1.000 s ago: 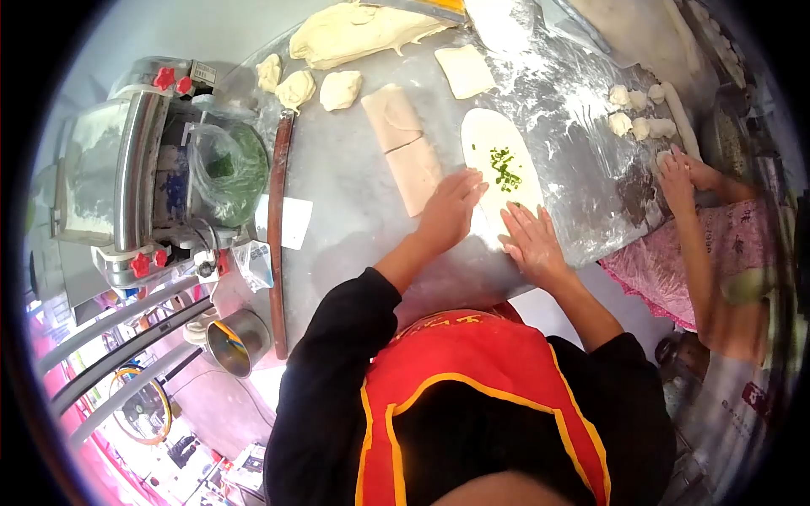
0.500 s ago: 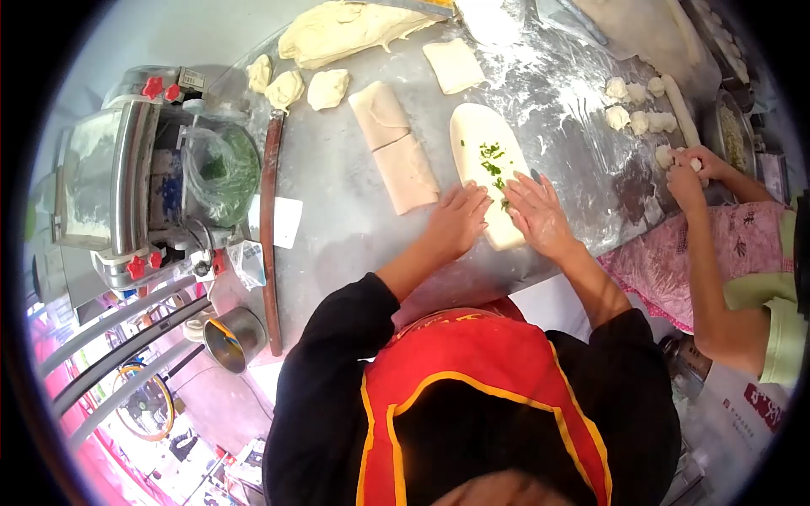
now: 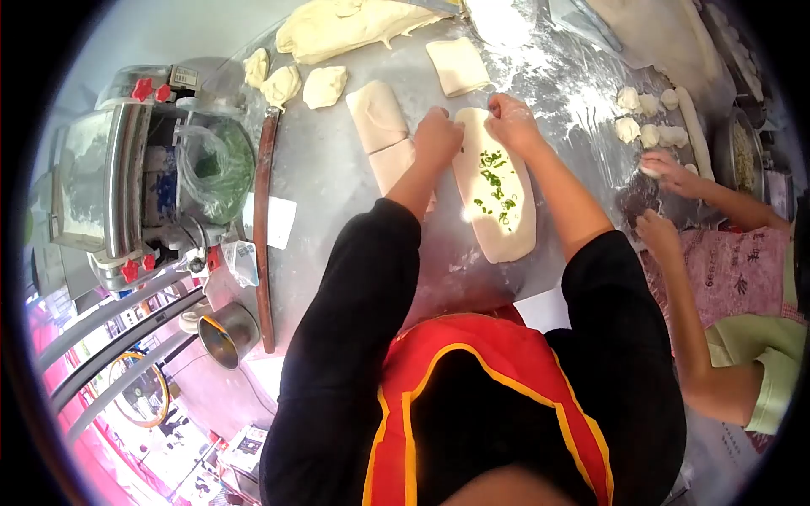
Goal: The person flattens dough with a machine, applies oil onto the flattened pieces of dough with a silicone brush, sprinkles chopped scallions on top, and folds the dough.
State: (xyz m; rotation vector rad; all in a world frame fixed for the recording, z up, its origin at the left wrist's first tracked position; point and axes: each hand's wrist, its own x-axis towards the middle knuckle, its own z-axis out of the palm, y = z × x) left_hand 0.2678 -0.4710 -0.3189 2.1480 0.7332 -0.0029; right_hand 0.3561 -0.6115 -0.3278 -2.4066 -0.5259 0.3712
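Observation:
A long, flat oval sheet of dough (image 3: pixel 512 239) lies in front of me with chopped green herbs (image 3: pixel 498 190) scattered along its middle. My left hand (image 3: pixel 437 139) is closed at the left side of its far end, fingers curled against the edge. Opposite it, my right hand (image 3: pixel 512 126) pinches the far right edge. The fingertips partly cover both edges. Just left of the sheet lie two folded pieces of dough (image 3: pixel 377 114), end to end, the nearer one partly behind my left wrist. A squarish dough piece (image 3: pixel 457 66) sits beyond my hands.
A large dough mass (image 3: pixel 354 29) and several small lumps (image 3: pixel 326 87) lie at the far left. A long wooden rod (image 3: pixel 267 228) runs along the left edge, beside a dough roller machine (image 3: pixel 126 177). At right, a co-worker's hands (image 3: pixel 671 177) work near small dough balls (image 3: pixel 627 129).
Both my hands have moved away from me, from the sheet's near half to its far end, and their fingers have curled closed. The herbs now spread further toward the near end.

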